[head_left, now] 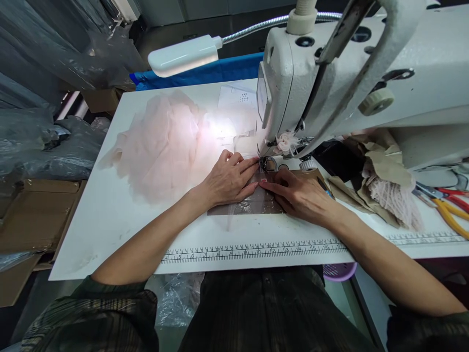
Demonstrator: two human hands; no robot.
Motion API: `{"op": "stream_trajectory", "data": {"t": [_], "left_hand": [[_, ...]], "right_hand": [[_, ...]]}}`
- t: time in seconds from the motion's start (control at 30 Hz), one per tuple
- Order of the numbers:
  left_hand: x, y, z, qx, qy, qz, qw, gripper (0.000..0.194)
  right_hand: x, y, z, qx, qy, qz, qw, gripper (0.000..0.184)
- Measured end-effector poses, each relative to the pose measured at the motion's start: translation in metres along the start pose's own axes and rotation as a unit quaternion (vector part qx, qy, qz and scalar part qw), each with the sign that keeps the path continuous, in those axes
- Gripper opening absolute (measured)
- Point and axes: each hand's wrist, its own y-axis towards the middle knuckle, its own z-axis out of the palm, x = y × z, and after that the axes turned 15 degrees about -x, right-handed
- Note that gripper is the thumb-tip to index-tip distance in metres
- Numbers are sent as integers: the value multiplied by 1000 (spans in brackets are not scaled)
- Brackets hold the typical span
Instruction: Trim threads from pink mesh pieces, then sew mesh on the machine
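My left hand (pixel 234 178) lies flat with its fingers stretched out, pressing sheer pale pink tulle (pixel 161 146) just left of the presser foot (pixel 262 164). The bulk of that tulle is heaped on the table to the left. My right hand (pixel 298 193) has its index finger extended and the others curled in, closed at the tulle's edge in front of the foot. A small pink-and-white tag (pixel 264 181) shows between my fingertips. Beneath the hands is a brown, shiny plate (pixel 242 209). The white sewing machine (pixel 282 83) stands over the work, its needle tip hard to make out.
A lit lamp (pixel 185 55) on a bendy neck hangs above the table (pixel 120 225). A printed ruler strip (pixel 256 252) runs along the front edge. Brown paper and lace scraps (pixel 392 195), yellow-handled scissors (pixel 452 215) lie right. Cardboard boxes (pixel 40 210) stand left.
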Motion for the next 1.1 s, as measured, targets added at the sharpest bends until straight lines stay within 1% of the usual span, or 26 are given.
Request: {"op": "stream_trajectory", "data": {"t": [0.2, 0.4, 0.63, 0.7, 0.77, 0.83, 0.9, 0.97, 1.1], "left_hand": [[-2, 0, 0, -6, -2, -1, 1000, 40], [-7, 0, 0, -21, 14, 0, 1000, 41], [-10, 1, -3, -23, 13, -10, 1000, 40], [-11, 0, -2, -36, 13, -17, 999, 40], [-12, -1, 0, -61, 5, -21, 998, 39], [-11, -2, 2, -84, -19, -9, 996, 33], [-10, -4, 4, -96, -49, 3, 994, 27], [-9, -5, 3, -93, -71, 1, 993, 24], [-8, -4, -3, -64, -78, -2, 995, 27]], "right_hand": [[-1, -1, 3, -14, 1, 1, 1000, 38], [-1, -2, 4, -33, 28, 9, 999, 37], [-1, -3, 5, -35, 45, 27, 998, 36], [-2, -3, 6, -39, 53, 29, 997, 36], [-3, -4, 7, -43, 63, 27, 997, 36], [-5, -5, 7, -44, 70, 25, 996, 35], [-6, -5, 7, -42, 72, 25, 996, 35], [-6, -4, 7, -39, 70, 27, 996, 36], [-4, -3, 6, -35, 60, 29, 997, 36]]}}
